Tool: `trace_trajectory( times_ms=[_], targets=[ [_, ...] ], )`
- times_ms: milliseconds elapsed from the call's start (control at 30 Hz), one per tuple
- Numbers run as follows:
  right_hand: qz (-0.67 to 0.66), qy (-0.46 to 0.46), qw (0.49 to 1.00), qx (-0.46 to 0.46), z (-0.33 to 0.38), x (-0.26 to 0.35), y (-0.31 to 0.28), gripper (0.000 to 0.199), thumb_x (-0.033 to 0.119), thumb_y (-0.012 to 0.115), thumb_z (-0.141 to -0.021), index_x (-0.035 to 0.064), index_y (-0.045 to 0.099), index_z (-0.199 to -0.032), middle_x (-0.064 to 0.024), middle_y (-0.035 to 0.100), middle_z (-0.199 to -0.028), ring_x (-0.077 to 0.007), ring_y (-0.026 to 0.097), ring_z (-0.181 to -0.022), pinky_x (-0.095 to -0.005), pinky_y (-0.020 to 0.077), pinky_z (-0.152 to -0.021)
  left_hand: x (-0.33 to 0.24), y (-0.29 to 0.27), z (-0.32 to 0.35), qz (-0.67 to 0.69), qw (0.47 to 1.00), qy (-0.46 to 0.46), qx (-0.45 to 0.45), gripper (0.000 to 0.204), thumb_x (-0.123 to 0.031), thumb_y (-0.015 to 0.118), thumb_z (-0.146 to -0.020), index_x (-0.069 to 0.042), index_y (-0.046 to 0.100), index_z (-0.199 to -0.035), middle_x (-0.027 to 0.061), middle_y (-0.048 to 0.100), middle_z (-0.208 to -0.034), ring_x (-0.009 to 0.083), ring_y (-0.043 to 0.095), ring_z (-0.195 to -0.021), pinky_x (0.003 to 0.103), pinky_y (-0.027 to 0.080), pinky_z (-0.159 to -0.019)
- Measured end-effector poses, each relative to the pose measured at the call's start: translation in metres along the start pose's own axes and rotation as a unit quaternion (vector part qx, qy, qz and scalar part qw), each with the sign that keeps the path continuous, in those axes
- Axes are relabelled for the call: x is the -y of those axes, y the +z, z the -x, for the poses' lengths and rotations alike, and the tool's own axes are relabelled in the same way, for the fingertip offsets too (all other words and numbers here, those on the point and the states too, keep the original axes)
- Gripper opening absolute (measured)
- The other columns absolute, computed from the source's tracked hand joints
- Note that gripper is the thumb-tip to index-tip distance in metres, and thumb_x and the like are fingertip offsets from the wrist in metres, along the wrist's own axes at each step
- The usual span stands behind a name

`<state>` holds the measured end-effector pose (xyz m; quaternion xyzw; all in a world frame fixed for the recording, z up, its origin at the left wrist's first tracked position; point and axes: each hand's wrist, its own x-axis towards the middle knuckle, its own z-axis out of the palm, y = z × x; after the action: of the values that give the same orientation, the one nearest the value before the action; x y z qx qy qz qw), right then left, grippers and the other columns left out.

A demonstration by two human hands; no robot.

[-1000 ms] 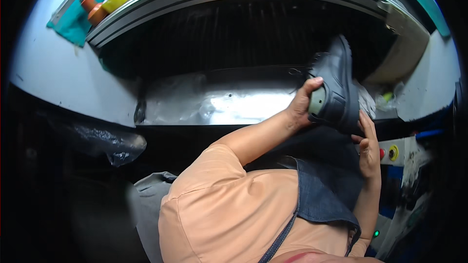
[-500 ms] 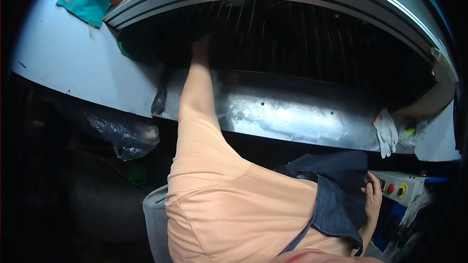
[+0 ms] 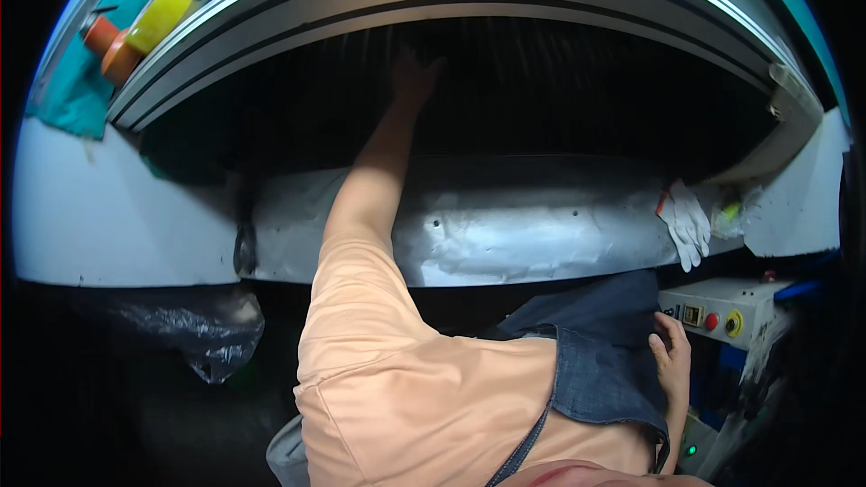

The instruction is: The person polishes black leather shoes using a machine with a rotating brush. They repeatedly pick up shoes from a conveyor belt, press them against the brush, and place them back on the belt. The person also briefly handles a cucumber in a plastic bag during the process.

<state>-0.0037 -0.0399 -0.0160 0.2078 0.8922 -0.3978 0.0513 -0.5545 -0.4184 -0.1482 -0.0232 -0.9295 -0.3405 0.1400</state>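
Note:
My left arm stretches up into the dark opening [image 3: 586,99] of a large machine. My left hand [image 3: 412,75] is deep inside it with the fingers spread and nothing visible in them. Below the opening runs a crinkled shiny metal ledge [image 3: 541,234], which my forearm crosses. My right hand [image 3: 672,361] lies low at the right against the edge of my dark denim apron [image 3: 600,361], fingers loosely extended, just beside a white control box [image 3: 713,311] with red and yellow buttons. I wear a peach shirt.
A pair of white gloves [image 3: 686,221] hangs at the ledge's right end. On the machine's top left sit a yellow tape roll [image 3: 161,13], an orange one [image 3: 108,45] and a teal cloth [image 3: 68,95]. A black plastic bag [image 3: 194,329] hangs below left.
A second ago both hands held a black boot at the right of the opening. The boot is gone from view, my left arm reaches inside, and my right hand has dropped to the apron.

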Motion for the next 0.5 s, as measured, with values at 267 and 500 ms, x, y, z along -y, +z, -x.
trace_trajectory(
  times_ms=[267, 500],
  targets=[
    [-0.008, 0.075, 0.995, -0.069, 0.033, -0.011, -0.02, 0.041, 0.019, 0.068, -0.091, 0.0016, 0.06, -0.127, -0.0125, 0.06, -0.121, -0.0238, 0.062, -0.111, -0.0299, 0.0515, -0.085, -0.052, 0.078, -0.11, 0.418, 0.894, -0.118, 0.114, 0.086, -0.039, 0.08, -0.079, 0.001, 0.041, -0.145, 0.0248, 0.045, -0.145, 0.0378, 0.043, -0.137, 0.047, 0.033, -0.116],
    [-0.071, 0.122, 0.982, -0.129, 0.065, -0.042, -0.012, 0.039, 0.015, 0.068, -0.091, 0.0001, 0.06, -0.127, -0.0126, 0.062, -0.117, -0.0227, 0.063, -0.109, -0.0306, 0.0525, -0.085, -0.067, 0.051, -0.101, 0.529, 0.821, -0.185, 0.115, 0.084, -0.036, 0.08, -0.079, 0.0, 0.043, -0.144, 0.0243, 0.046, -0.145, 0.038, 0.043, -0.137, 0.048, 0.034, -0.115]
  ],
)
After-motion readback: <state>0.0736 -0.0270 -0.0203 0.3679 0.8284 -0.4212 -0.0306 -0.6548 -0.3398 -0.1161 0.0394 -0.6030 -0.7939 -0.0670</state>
